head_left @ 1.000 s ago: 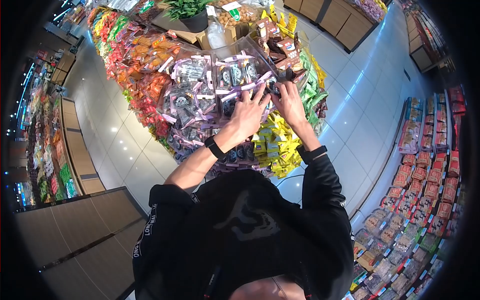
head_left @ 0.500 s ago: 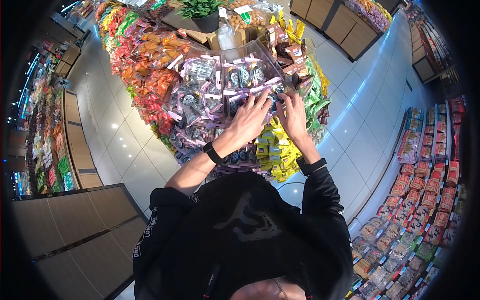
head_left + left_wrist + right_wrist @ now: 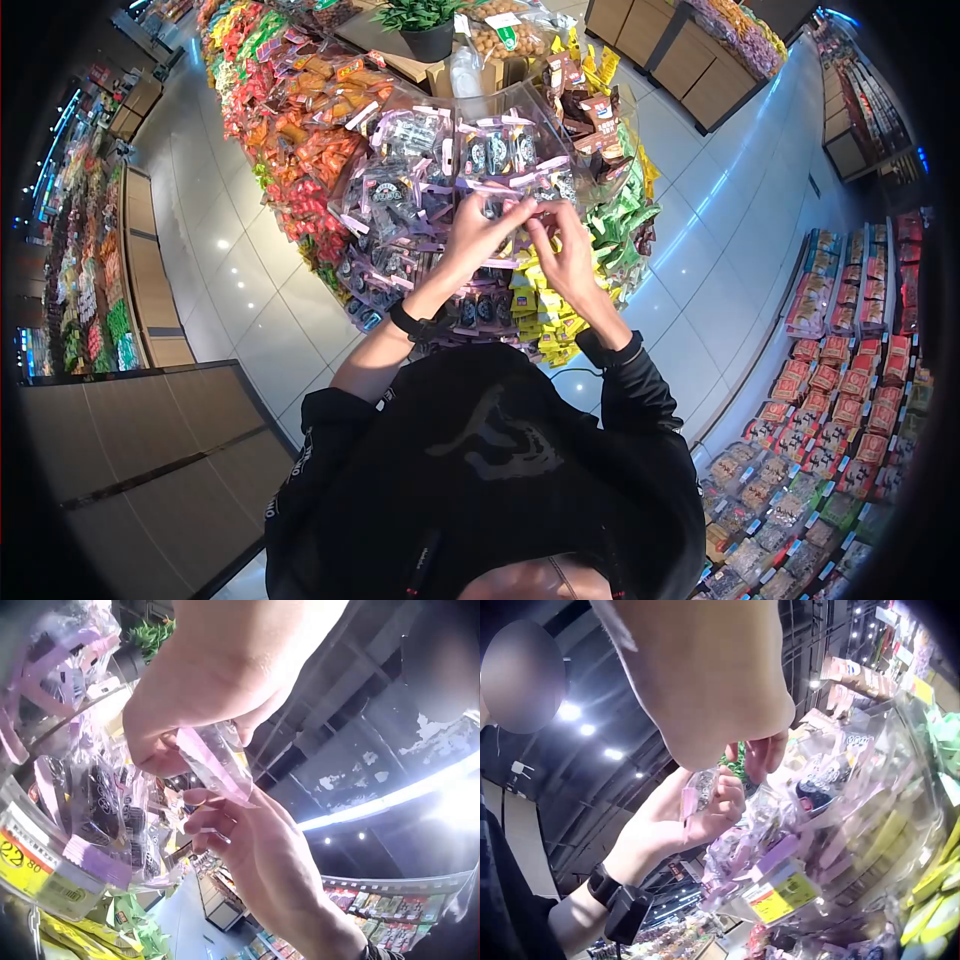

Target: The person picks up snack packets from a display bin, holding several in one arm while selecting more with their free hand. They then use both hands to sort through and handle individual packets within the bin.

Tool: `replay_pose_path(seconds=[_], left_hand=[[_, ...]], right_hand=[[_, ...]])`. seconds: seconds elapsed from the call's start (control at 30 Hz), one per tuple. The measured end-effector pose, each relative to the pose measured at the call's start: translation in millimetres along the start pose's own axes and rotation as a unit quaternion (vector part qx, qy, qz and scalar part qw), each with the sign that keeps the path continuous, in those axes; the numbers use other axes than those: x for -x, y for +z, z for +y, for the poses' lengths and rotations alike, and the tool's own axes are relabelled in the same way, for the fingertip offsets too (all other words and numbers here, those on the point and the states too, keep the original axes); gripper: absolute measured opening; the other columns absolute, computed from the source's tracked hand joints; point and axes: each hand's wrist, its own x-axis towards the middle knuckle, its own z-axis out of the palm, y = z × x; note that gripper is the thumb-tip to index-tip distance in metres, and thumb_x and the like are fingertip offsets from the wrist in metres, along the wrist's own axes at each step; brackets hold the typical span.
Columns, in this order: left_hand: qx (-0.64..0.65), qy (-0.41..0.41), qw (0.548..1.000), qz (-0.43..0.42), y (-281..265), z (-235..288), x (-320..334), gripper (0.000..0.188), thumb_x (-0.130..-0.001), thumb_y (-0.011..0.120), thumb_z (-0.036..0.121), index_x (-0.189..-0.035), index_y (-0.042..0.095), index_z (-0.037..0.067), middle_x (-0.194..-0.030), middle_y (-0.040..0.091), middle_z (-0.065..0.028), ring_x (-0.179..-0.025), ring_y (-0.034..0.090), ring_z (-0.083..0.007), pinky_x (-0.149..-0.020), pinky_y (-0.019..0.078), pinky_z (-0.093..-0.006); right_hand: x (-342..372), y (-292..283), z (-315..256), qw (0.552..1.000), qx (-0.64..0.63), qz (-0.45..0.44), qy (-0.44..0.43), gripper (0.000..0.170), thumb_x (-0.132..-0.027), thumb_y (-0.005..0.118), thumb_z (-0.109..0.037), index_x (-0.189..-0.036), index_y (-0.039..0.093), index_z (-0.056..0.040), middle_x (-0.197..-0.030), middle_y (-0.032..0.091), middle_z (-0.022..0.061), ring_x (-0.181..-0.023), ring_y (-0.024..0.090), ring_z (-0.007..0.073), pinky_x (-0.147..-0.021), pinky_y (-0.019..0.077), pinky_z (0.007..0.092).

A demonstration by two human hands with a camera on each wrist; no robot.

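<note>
My left hand (image 3: 474,236) is over the front of a clear bin (image 3: 500,105) of dark-filled, lilac-edged packets (image 3: 388,190). Its curled fingers hold one small clear packet (image 3: 217,765) with a lilac end strip, its contents hard to make out. Close on the right, my right hand (image 3: 568,258) has its fingertips by the left hand. In the left wrist view its fingers (image 3: 208,821) bend loosely just below the packet, with nothing visible between them. The right wrist view has the packet lying against the left palm, the right fingers (image 3: 761,757) hanging beside it.
Yellow packets (image 3: 555,310) lie below the bin, green ones (image 3: 625,225) at its right, orange and red ones (image 3: 300,150) at its left. A yellow price label (image 3: 26,859) fronts the bin. A potted plant (image 3: 425,25) stands behind. Product shelves (image 3: 820,430) line the right.
Both hands have drawn back from the bin toward the body, and the fingers have come together. The left hand has turned, with a packet now visible in it in the wrist views.
</note>
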Motion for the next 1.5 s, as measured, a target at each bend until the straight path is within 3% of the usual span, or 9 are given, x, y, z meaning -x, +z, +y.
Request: replay_pose_path(seconds=[0.07, 0.13, 0.23, 0.3, 0.33, 0.4, 0.73, 1.17, 1.5], left_hand=[[0.092, -0.015, 0.996, 0.01, -1.1, 9.7, 7.0, 0.03, -0.092, 0.081, 0.024, -0.106, 0.068, 0.001, -0.103, 0.07, -0.0037, -0.097, 0.061, -0.0077, -0.082, 0.0497, -0.0275], [-0.07, 0.057, 0.995, 0.03, -8.7, -4.1, 8.5, 0.032, -0.091, 0.081, 0.025, -0.107, 0.069, 0.001, -0.105, 0.072, -0.0054, -0.1, 0.062, -0.0094, -0.086, 0.0497, -0.0271], [-0.166, 0.118, 0.979, 0.023, -11.3, -19.1, 11.2, 0.033, -0.088, 0.081, 0.022, -0.109, 0.068, -0.001, -0.11, 0.071, -0.0116, -0.106, 0.066, -0.0196, -0.095, 0.0502, -0.0334], [-0.295, 0.191, 0.936, -0.001, -12.8, -23.8, 9.5, 0.038, -0.083, 0.081, 0.015, -0.113, 0.066, -0.001, -0.126, 0.065, -0.0185, -0.124, 0.059, -0.033, -0.107, 0.0465, -0.0433], [-0.295, 0.19, 0.936, -0.002, -13.0, -25.3, 8.0, 0.038, -0.083, 0.081, 0.015, -0.113, 0.066, -0.001, -0.126, 0.065, -0.0185, -0.124, 0.059, -0.033, -0.107, 0.0465, -0.0433], [-0.453, 0.255, 0.854, -0.011, -12.1, -29.0, 6.5, 0.043, -0.079, 0.081, 0.014, -0.116, 0.065, -0.001, -0.137, 0.059, -0.0196, -0.132, 0.05, -0.0363, -0.113, 0.0425, -0.0457], [-0.502, 0.209, 0.835, -0.086, -23.3, -29.8, -6.9, 0.069, -0.075, 0.081, 0.027, -0.133, 0.061, -0.002, -0.148, 0.053, -0.0137, -0.133, 0.046, -0.0358, -0.112, 0.044, -0.0461], [-0.516, 0.198, 0.83, -0.074, -23.4, -29.5, -4.3, 0.068, -0.077, 0.08, 0.03, -0.136, 0.061, 0.0, -0.147, 0.053, -0.0122, -0.133, 0.046, -0.0341, -0.114, 0.0414, -0.0462], [-0.458, 0.246, 0.852, -0.066, -21.1, -32.0, 4.4, 0.062, -0.077, 0.082, 0.023, -0.13, 0.062, 0.0, -0.151, 0.049, -0.0142, -0.137, 0.044, -0.0365, -0.116, 0.0396, -0.0471]], right_hand=[[-1.6, 2.3, -10.6, 0.999, 0.001, -0.022, 0.045, 0.023, -0.093, 0.071, -0.007, -0.112, 0.061, -0.0001, -0.108, 0.059, 0.0162, -0.087, 0.064, 0.0301, -0.076, 0.0533, 0.0395], [-9.1, 5.0, -1.7, 0.986, 0.143, 0.031, -0.081, 0.03, -0.091, 0.074, -0.008, -0.116, 0.06, -0.0008, -0.111, 0.059, 0.0171, -0.097, 0.062, 0.0352, -0.079, 0.0529, 0.0436], [-13.6, 7.9, 15.1, 0.988, 0.147, 0.014, -0.035, 0.04, -0.089, 0.075, -0.011, -0.126, 0.059, -0.006, -0.118, 0.057, 0.0184, -0.108, 0.06, 0.0399, -0.087, 0.0521, 0.0471], [-19.1, 10.5, 21.5, 0.99, 0.144, -0.001, -0.015, 0.043, -0.09, 0.074, -0.013, -0.131, 0.06, -0.0116, -0.125, 0.055, 0.0187, -0.113, 0.059, 0.0409, -0.093, 0.0523, 0.0478], [-21.1, 12.2, 25.6, 0.989, 0.144, -0.001, -0.014, 0.043, -0.09, 0.074, -0.013, -0.131, 0.06, -0.0116, -0.125, 0.055, 0.0187, -0.113, 0.059, 0.0409, -0.093, 0.0523, 0.0478], [-21.7, 15.5, 33.5, 0.989, 0.147, -0.014, -0.029, 0.042, -0.091, 0.073, -0.016, -0.131, 0.061, -0.0122, -0.129, 0.055, 0.0187, -0.116, 0.059, 0.0387, -0.094, 0.0529, 0.0478], [-23.6, 22.2, 36.3, 0.982, 0.186, -0.006, 0.007, 0.037, -0.092, 0.071, -0.018, -0.126, 0.061, -0.0075, -0.122, 0.059, 0.0173, -0.104, 0.064, 0.0416, -0.087, 0.0538, 0.048], [-20.6, 28.3, 41.2, 0.972, 0.233, 0.017, 0.003, 0.038, -0.091, 0.074, -0.021, -0.125, 0.061, -0.0096, -0.125, 0.054, 0.0169, -0.1, 0.062, 0.0401, -0.086, 0.0502, 0.0485], [-9.0, 14.0, 44.5, 0.995, 0.069, 0.068, 0.014, 0.039, -0.09, 0.074, -0.01, -0.127, 0.062, -0.0061, -0.129, 0.055, 0.0178, -0.109, 0.061, 0.0377, -0.093, 0.0513, 0.0461]])
